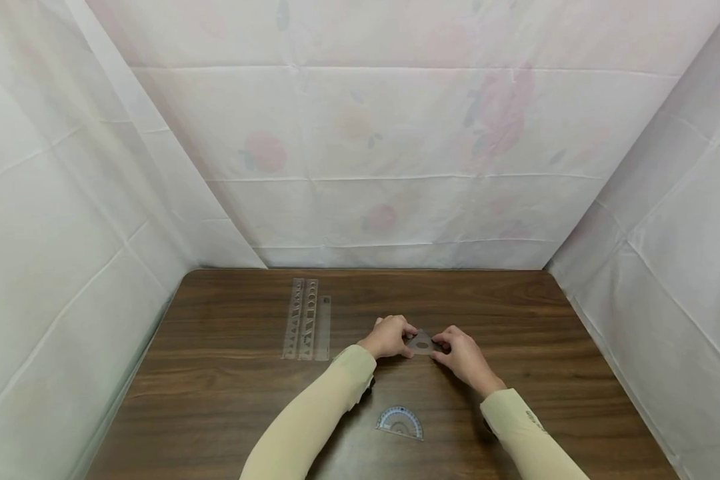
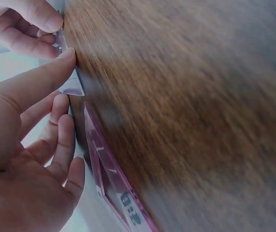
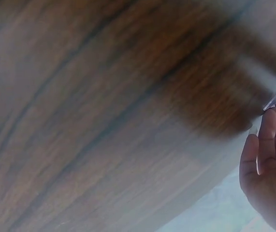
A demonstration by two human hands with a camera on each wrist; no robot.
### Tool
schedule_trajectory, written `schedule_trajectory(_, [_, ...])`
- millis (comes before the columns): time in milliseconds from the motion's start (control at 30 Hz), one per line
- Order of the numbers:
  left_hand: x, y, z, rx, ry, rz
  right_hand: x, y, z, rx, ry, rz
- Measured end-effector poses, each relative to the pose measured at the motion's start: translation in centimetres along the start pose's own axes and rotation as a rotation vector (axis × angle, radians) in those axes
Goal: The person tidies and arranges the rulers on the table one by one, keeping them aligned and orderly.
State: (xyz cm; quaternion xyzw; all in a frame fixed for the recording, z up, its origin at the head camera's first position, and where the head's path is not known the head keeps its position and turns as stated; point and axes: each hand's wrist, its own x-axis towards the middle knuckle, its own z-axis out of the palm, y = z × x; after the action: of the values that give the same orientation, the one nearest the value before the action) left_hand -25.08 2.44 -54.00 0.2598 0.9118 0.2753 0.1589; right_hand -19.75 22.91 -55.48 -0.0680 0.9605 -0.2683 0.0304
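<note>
A small transparent set square (image 1: pixel 422 343) with an oval cut-out lies between both hands, low over the table. My left hand (image 1: pixel 389 337) pinches its left side with thumb and fingertips. On the opposite side my right hand (image 1: pixel 461 353) pinches the right corner. Seen from the left wrist, the set square (image 2: pixel 73 86) is nearly edge-on between the fingers. A pink-tinted clear plastic piece (image 2: pixel 106 154) with printed marks lies below the left hand there; its kind is unclear. The right wrist view catches only a sliver of the set square (image 3: pixel 271 102) by the fingertips.
Three clear rulers stand side by side left of the hands: a stencil ruler (image 1: pixel 293 320), another stencil ruler (image 1: pixel 308 320) and a plain one (image 1: pixel 323 330). A clear protractor (image 1: pixel 400 422) lies nearer the body. White curtains (image 1: pixel 384 153) enclose the wooden table (image 1: pixel 216 400).
</note>
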Motion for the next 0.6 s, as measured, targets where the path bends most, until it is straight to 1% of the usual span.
schedule_trajectory(267, [-0.20, 0.02, -0.11, 0.012, 0.000, 0.006, -0.15, -0.26, 0.02, -0.024, 0.015, -0.005])
schedule_trajectory(600, [-0.46, 0.24, -0.21, 0.032, -0.008, 0.012, -0.22, -0.35, -0.07, -0.030, 0.008, -0.008])
